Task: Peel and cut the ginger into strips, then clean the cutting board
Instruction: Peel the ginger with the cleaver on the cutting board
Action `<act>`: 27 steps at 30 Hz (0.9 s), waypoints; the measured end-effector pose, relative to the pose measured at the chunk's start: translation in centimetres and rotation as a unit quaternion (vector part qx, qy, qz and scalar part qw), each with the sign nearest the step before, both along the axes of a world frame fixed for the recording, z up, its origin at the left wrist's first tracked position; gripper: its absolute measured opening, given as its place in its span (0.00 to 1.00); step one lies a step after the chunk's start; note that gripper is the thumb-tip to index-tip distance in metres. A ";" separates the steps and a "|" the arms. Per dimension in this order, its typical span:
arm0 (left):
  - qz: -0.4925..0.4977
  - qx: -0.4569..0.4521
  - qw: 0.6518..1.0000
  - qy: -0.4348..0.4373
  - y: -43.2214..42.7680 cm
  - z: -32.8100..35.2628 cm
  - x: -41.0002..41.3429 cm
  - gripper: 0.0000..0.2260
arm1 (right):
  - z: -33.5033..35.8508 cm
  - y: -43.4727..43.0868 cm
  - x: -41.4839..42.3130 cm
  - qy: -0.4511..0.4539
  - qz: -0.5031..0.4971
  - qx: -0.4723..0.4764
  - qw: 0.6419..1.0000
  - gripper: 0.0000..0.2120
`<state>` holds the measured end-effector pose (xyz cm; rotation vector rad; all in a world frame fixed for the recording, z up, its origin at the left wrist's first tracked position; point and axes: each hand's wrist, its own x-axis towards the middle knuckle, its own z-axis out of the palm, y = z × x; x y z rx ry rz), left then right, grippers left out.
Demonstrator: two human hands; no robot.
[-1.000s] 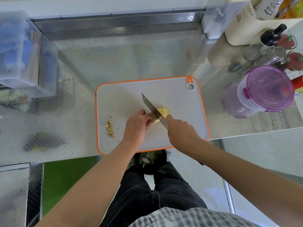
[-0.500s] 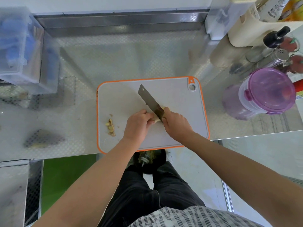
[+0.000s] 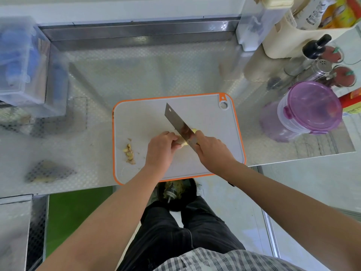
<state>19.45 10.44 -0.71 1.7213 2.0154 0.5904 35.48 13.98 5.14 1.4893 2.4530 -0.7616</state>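
A grey cutting board with an orange rim (image 3: 205,112) lies on the steel counter in front of me. Near its middle my left hand (image 3: 161,148) grips a piece of ginger (image 3: 180,141), mostly hidden by my fingers and the blade. My right hand (image 3: 212,151) holds the handle of a cleaver (image 3: 178,124), whose flat blade lies tilted against the ginger and points to the upper left. A small heap of ginger peelings (image 3: 129,152) lies on the board's left part.
A purple-lidded container (image 3: 310,108) stands right of the board, with bottles, a shaker (image 3: 320,67) and a cream holder behind it. A clear plastic box (image 3: 23,65) sits at the far left. A black bin with scraps (image 3: 176,192) stands on the floor below the counter edge.
The cleaver's blade has turned flatter and slid forward over the ginger, covering more of it. My right hand moved closer to my left hand. The peelings lie unchanged.
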 end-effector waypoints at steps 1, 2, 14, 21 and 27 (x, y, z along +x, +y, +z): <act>0.001 0.000 1.000 0.001 0.0 0.0 0.0 0.10 | 0.0 -0.1 0.0 -0.002 0.000 -0.001 1.000 0.10; 0.002 0.001 1.000 0.002 0.0 0.0 0.0 0.10 | 0.0 -0.1 0.0 0.000 -0.002 0.000 1.000 0.10; 0.003 -0.005 1.000 -0.013 0.0 -0.1 -0.2 0.11 | 0.1 -0.4 0.3 -0.017 0.002 0.000 1.000 0.12; -0.023 0.004 1.000 0.013 0.0 -0.2 0.0 0.07 | 0.1 -0.2 0.1 -0.034 0.010 -0.016 0.999 0.11; -0.032 0.008 0.999 0.019 0.0 -0.4 0.0 0.05 | -0.3 0.4 -1.3 -0.051 0.001 -0.022 0.998 0.10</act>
